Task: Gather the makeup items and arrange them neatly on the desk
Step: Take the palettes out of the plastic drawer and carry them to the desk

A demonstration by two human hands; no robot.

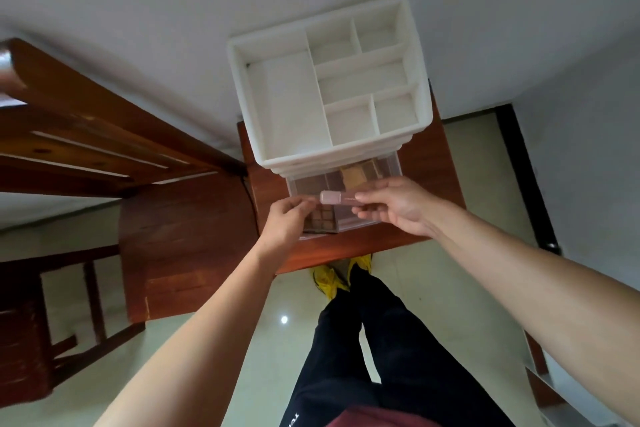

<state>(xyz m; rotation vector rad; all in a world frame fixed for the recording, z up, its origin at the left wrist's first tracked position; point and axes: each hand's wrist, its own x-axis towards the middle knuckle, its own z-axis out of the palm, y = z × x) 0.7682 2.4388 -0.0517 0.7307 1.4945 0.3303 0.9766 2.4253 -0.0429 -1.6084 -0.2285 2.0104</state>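
Right hand (398,208) pinches pink lip-gloss tube (337,198) by its 3 o'clock end, over the open clear drawer (388,170) at 6 o'clock of the white organizer (277,97). Left hand (284,218) is curled at the cap end (grip unclear). Tube is likely light, rigid and slick, so hold mid-barrel, not cap.

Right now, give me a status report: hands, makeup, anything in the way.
Right hand pinches pink tube over open clear drawer. Left hand curled beside its cap, grip unclear. Eyeshadow palette in drawer. Nothing blocking seen.
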